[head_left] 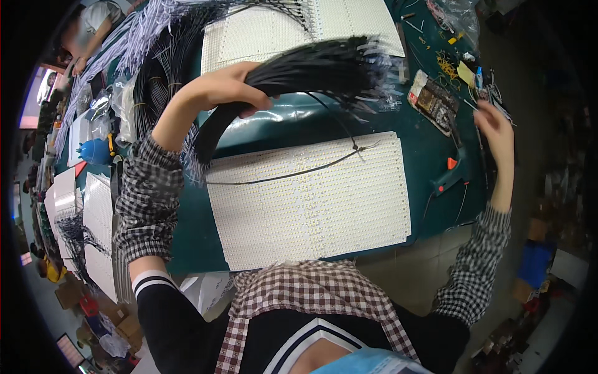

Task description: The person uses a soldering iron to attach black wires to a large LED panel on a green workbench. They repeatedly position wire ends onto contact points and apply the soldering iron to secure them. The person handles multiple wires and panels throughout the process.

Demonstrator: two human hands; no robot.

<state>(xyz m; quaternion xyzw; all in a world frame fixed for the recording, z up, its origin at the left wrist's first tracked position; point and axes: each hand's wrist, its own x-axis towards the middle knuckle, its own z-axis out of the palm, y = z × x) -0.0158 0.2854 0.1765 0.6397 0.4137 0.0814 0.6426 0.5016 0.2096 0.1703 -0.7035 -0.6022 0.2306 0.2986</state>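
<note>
My left hand (233, 87) is closed around a thick bundle of black wires (311, 68), raised over the table and bent downward at its left end. Pale frayed-looking tips show at both ends of the bundle. Below it lies a white panel (311, 206) covered in rows of small yellowish dots. A loose black wire (293, 176) curves across that panel, and its right part rises toward the bundle. At the table's right edge, my right hand (496, 128) has its fingers curled beside a cluster of small tools (492, 90). A thin pale tool meets its fingertips; whether it is held is unclear.
A glue gun (451, 173) with an orange trigger lies below a dirty tray (434, 103) at right. More white panels (355, 25) are at the back. Wire bundles (159, 81), a blue round object (94, 151) and stacked panels (98, 230) crowd the left. Another person (93, 31) is far left.
</note>
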